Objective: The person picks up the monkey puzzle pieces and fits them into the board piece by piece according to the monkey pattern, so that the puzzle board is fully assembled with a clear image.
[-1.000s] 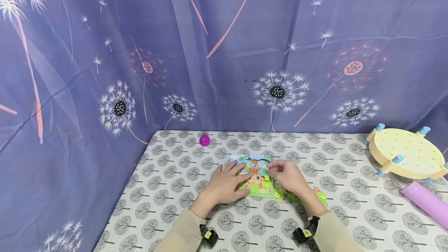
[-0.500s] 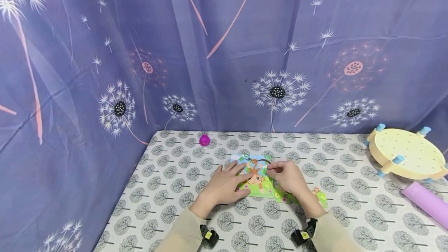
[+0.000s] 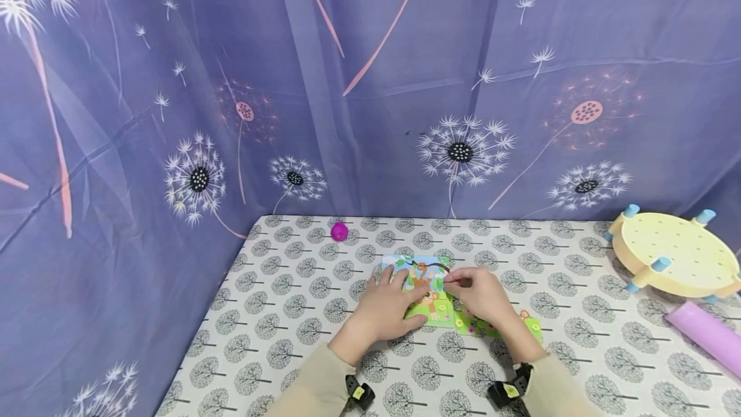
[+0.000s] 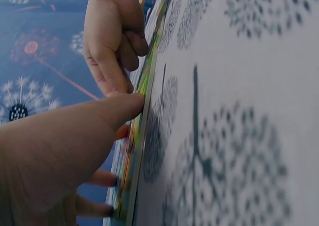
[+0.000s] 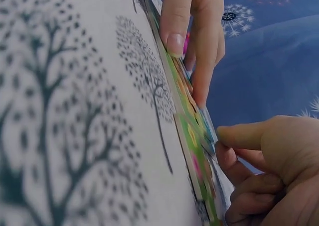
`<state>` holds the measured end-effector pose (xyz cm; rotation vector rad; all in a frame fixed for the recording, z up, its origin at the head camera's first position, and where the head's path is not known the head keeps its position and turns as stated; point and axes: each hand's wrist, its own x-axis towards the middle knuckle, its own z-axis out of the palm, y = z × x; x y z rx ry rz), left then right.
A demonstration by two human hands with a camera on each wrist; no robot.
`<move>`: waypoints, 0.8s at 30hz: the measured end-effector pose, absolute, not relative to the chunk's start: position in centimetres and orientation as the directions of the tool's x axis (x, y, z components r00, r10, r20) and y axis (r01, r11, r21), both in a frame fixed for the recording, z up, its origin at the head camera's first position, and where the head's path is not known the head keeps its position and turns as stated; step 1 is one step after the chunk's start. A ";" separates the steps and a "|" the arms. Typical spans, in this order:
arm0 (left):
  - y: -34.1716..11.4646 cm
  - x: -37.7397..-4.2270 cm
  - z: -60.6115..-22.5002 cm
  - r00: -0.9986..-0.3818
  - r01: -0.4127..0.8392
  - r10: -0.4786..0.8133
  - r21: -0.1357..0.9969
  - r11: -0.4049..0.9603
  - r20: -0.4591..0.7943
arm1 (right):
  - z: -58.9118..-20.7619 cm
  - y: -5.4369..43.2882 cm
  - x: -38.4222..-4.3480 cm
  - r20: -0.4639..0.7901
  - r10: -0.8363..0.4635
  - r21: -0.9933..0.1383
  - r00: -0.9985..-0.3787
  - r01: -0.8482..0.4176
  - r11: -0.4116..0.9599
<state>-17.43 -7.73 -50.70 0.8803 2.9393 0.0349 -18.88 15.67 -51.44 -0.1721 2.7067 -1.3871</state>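
Observation:
A square monkey jigsaw puzzle [image 3: 441, 317] with blue sky and green grass lies on the patterned cloth. My left hand [image 3: 383, 307] is spread over its left and middle part, the fingers lying straight across the picture and covering some of it. At the puzzle's right edge, my right hand [image 3: 479, 293] pinches with thumb and forefinger; the puzzle piece there is mostly hidden by the fingertips. In the right wrist view those pinched fingertips [image 5: 227, 136] sit right at the board's side. A second green picture board [image 3: 467, 324] lies partly under the right wrist.
A small purple ball-like object [image 3: 339, 231] stands near the far edge of the table. To the right are a yellow oval stool-like stand [image 3: 674, 253] with blue-tipped legs and a lilac cylinder [image 3: 706, 336]. A purple dandelion curtain [image 3: 370, 114] hangs behind.
My left hand has slid a little to the right across the puzzle, now covering more of the monkey's face. The right hand stays at the puzzle's right edge, almost unmoved.

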 end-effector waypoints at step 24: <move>-10.4 -18.6 -51.0 -0.790 0.604 0.609 0.084 0.792 -0.071 | -50.9 21.2 -15.7 -0.049 -0.443 -0.704 -0.895 -0.284 0.651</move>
